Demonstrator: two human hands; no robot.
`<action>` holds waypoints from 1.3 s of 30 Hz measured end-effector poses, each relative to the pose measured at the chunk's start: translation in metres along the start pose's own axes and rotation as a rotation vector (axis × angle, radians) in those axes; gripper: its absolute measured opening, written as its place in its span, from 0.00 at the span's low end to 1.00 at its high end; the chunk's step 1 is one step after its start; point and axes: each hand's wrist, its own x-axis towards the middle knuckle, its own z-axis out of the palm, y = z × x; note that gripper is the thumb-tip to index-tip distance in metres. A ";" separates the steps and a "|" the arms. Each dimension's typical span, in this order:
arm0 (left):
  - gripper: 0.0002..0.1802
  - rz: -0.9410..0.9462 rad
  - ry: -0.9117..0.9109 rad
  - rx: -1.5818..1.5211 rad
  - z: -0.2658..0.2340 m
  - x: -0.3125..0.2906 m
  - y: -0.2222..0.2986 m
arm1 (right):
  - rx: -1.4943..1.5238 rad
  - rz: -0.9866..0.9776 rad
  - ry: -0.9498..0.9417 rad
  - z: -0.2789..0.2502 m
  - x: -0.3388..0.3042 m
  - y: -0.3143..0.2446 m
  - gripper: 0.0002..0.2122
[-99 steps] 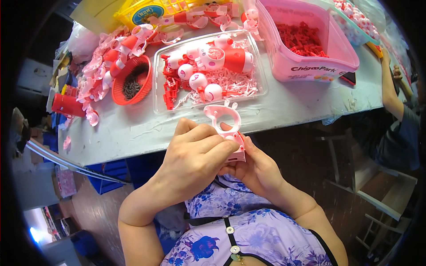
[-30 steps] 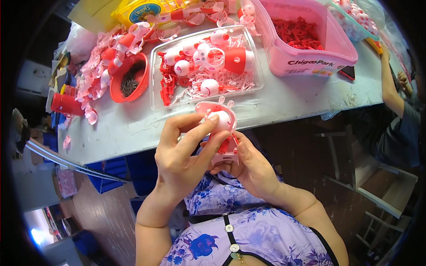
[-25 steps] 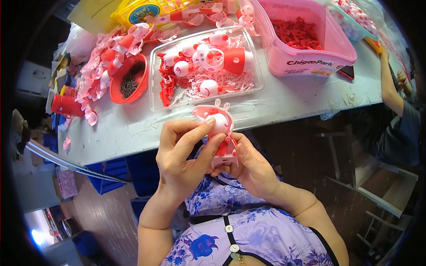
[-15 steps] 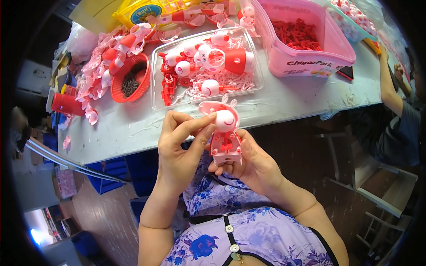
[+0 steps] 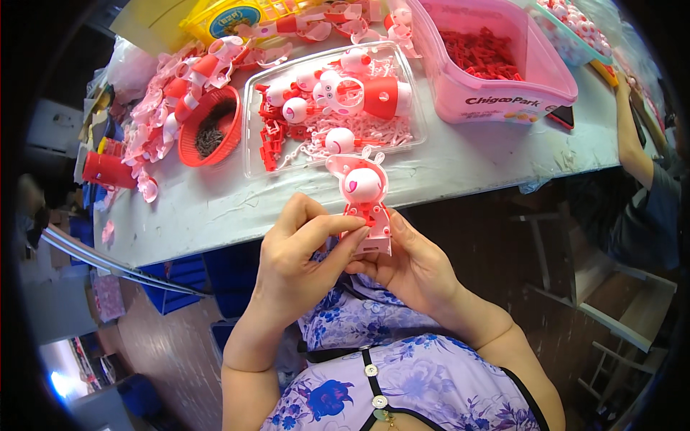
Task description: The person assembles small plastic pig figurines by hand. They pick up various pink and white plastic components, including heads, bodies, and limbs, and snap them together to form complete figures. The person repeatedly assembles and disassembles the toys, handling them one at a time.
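Note:
Just in front of the table's near edge I hold a half-open pink animal-shaped toy shell (image 5: pixel 381 237), its head and ears pointing away from me. My right hand (image 5: pixel 418 264) is closed around the shell's lower right side. Inside the head part sits a white ball (image 5: pixel 362 185) with a pink mark on its left. Below the ball is a red plastic piece (image 5: pixel 368 212) in the body part. My left hand (image 5: pixel 295 251) is closed in a pinch, thumb and forefinger at that red piece, and the fingertips partly hide it.
Beyond my hands stands a clear plastic tray (image 5: pixel 249 147) with white balls, red parts, small pink pieces and a toy shell. Left of it are a red basket (image 5: pixel 188 147) of dark screws and heaped pink shells (image 5: pixel 147 133). A pink bin (image 5: pixel 460 108) holds red parts. Another person's arm (image 5: pixel 632 144) rests at the right.
My left fingers have moved down from the ball to the red piece below it. The ball has turned, so its marking differs. My right hand keeps its hold on the shell.

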 end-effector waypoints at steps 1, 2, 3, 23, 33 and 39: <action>0.11 -0.016 -0.018 -0.004 0.001 0.000 0.000 | -0.011 0.001 0.002 0.000 0.000 0.000 0.20; 0.10 -0.019 -0.030 -0.005 0.000 0.000 0.000 | -0.021 0.003 0.003 -0.001 0.000 0.001 0.20; 0.10 -0.019 -0.043 -0.008 0.000 0.000 0.001 | -0.033 0.002 0.006 -0.001 -0.001 0.001 0.20; 0.09 -0.151 -0.272 0.476 -0.043 0.091 -0.062 | -0.082 -0.015 0.026 -0.008 -0.005 -0.005 0.23; 0.10 -0.136 -0.320 0.525 -0.042 0.102 -0.070 | -0.103 -0.009 0.014 -0.005 -0.002 -0.004 0.23; 0.10 -0.115 -0.253 0.416 -0.046 0.100 -0.069 | -0.107 -0.015 0.001 -0.005 -0.001 -0.002 0.23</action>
